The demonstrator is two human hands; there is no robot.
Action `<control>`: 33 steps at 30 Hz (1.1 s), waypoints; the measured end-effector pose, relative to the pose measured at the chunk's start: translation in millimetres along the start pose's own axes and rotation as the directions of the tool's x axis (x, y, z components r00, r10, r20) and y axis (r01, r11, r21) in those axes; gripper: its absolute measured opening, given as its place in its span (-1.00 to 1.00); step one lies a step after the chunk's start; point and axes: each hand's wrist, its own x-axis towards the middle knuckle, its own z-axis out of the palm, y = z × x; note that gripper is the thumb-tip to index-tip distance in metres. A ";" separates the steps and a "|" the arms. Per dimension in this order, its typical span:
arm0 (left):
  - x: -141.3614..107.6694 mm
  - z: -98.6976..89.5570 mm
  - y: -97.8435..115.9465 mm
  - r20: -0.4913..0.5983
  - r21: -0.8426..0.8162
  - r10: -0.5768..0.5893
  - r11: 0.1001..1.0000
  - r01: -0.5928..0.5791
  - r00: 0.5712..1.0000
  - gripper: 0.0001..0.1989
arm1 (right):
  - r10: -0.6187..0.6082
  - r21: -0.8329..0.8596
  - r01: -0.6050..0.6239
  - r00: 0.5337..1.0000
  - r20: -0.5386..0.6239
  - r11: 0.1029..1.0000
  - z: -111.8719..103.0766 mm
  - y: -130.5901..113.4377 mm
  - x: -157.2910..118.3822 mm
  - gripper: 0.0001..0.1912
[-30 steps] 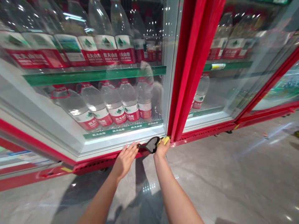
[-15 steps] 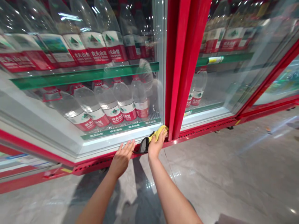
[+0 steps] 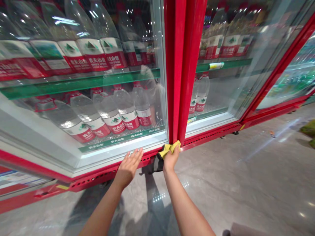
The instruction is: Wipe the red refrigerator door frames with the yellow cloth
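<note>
My right hand (image 3: 171, 159) grips a yellow cloth (image 3: 169, 149) with a dark grey, black-edged part (image 3: 158, 163) hanging below it. The cloth presses on the red lower frame at the foot of the upright red door post (image 3: 175, 82). My left hand (image 3: 129, 165) lies flat, fingers stretched out, on the red bottom rail (image 3: 105, 165) of the glass door. Behind the glass, large water bottles with red and white labels (image 3: 91, 54) stand on the upper shelf. Smaller water bottles (image 3: 114, 118) line the bottom shelf.
A second glass-door cooler (image 3: 219, 88) adjoins on the right, with bottles on its shelves. Another red-framed cooler (image 3: 287, 72) stands farther right. Shiny grey floor tiles (image 3: 236, 183) lie below. A green object (image 3: 308, 132) sits at the right edge.
My right hand has moved the cloth from the glass's lower corner down and right onto the red frame by the post. My left hand stays flat on the rail. The view has shifted slightly.
</note>
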 end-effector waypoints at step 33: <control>-10.4 -22.9 -14.5 0.238 0.103 -0.146 0.987 0.124 0.960 -0.32 | -0.032 -0.077 0.041 0.992 0.119 0.996 38.4 -44.3 -24.0 -0.23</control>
